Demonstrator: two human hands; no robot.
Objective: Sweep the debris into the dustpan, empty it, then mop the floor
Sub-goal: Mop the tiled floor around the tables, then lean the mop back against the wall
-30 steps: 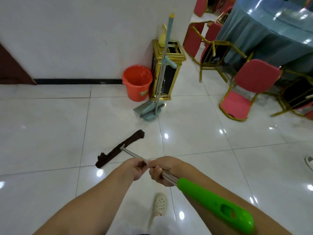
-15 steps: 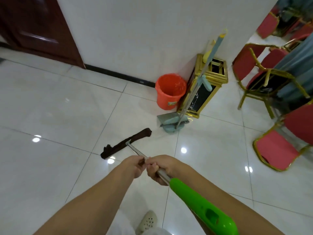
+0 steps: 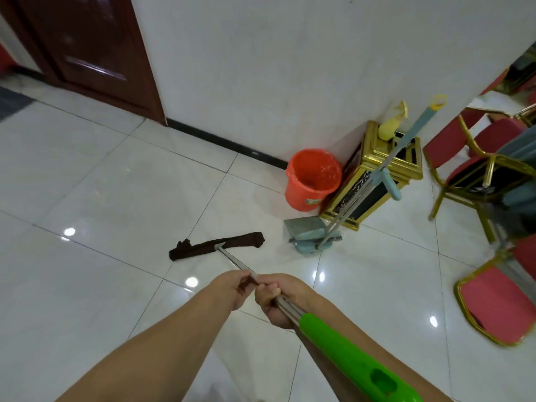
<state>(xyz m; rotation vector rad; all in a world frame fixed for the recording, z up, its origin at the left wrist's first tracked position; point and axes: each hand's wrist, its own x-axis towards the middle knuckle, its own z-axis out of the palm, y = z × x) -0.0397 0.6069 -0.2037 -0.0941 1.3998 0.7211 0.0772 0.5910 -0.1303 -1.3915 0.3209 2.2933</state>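
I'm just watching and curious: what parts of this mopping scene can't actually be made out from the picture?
All from the head view:
- Mop pole: its middle is hidden under the left hand and right hand.
- Green handle: its end is cut off by the bottom edge.
- Orange bucket: contents unclear.
- Dustpan: too small to see debris.
- Red chairs: blurred, cropped at the right edge.

Both forearms are bare up to the bottom edge of the view, with no sleeve, watch, bracelet or glove on them. The left hand (image 3: 232, 288) and the right hand (image 3: 275, 298) are bare too, without rings; short, unpainted fingernails show on both.
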